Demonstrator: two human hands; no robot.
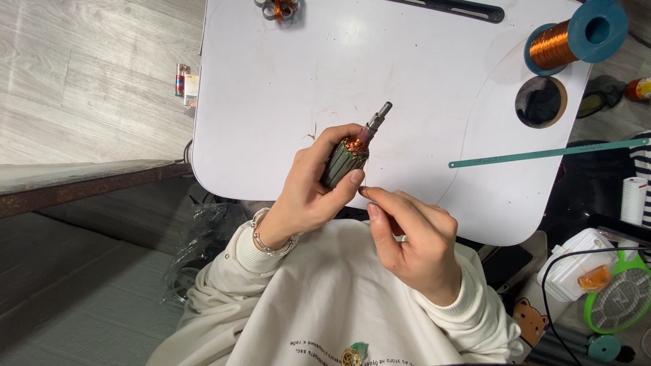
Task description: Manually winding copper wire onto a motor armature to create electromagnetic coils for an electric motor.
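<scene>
Fingers (339, 146) of the left hand (308, 196) are clamped round a rotor (344, 163), thumb against its lower end, holding it tilted over the near edge of the surface (285, 88), with its steel shaft (378, 116) pointing up and away toward the far right corner. Fingers (380, 198) of the right hand (413, 237) are pinched together just beside the rotor's lower end, thumb and forefinger tips meeting; whether they nip a fine wire there cannot be told. Both hands hang above the person's cream sweater (325, 305), and a silver bracelet (268, 240) sits on the left wrist.

Largest is the white surface, rounded at its corners, with a round hole (540, 102) near its right edge. A long green strip (549, 153) lies across that right edge, sticking out past it. At the far right corner lies a blue spool (576, 37) of copper wire. A dark bar (461, 8) lies along the far edge, and a small copper coil (278, 8) sits at the far edge nearer the left corner. Copper windings (354, 144) show at the rotor's upper end, below the shaft.

On the floor to the left of the surface lies a small can (180, 79). Off to the right stand a white box (576, 268) and a green racket (620, 298).
</scene>
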